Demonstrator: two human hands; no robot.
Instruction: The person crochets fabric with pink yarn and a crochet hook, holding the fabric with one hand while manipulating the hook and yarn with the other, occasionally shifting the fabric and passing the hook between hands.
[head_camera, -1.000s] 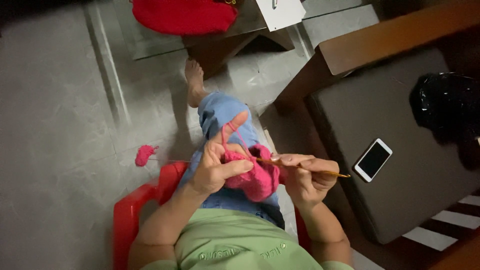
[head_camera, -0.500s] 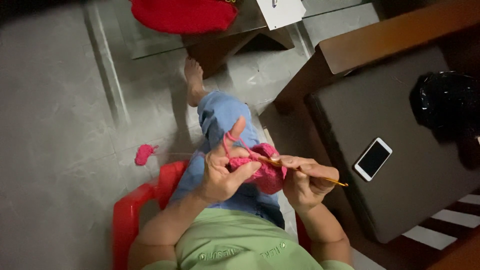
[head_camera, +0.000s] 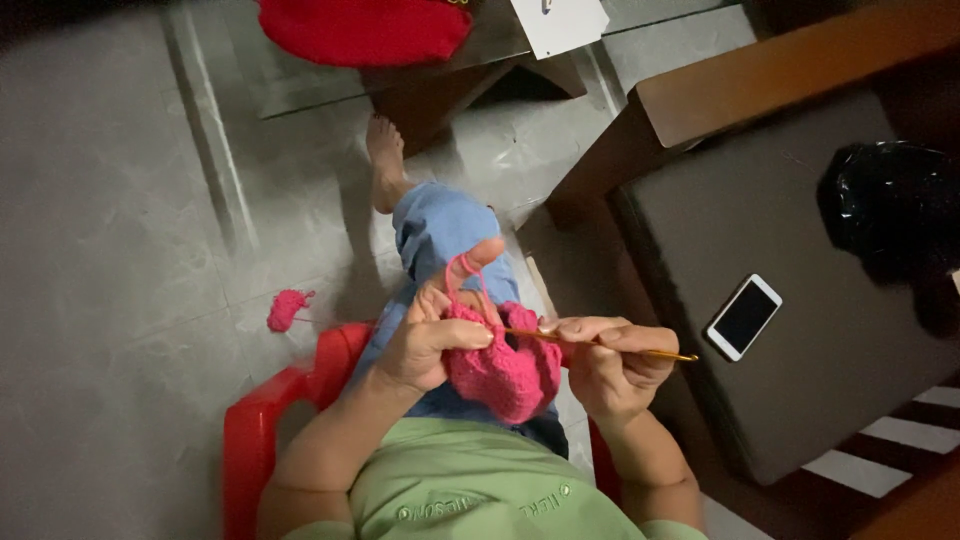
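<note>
My left hand (head_camera: 432, 335) pinches a pink crocheted piece (head_camera: 500, 372) over my lap, with pink yarn looped around its raised index finger. Beside it on the right, my right hand (head_camera: 612, 362) grips a thin golden crochet hook (head_camera: 600, 346). The hook's tip points left into the top of the pink work. A small pink ball of yarn (head_camera: 287, 309) lies on the grey floor to the left. I sit on a red plastic chair (head_camera: 262, 430), in blue jeans and a green shirt.
A white phone (head_camera: 743, 316) lies on a dark cushioned seat (head_camera: 780, 250) to my right, with a black bag (head_camera: 890, 215) farther back. A glass table (head_camera: 330, 80) ahead carries a red cloth (head_camera: 365, 28) and a white paper (head_camera: 558, 22). My bare foot (head_camera: 385, 165) rests on the tiles.
My left index finger has bent down from its raised pose. The pink work has shifted slightly while both hands stay together over my lap.
</note>
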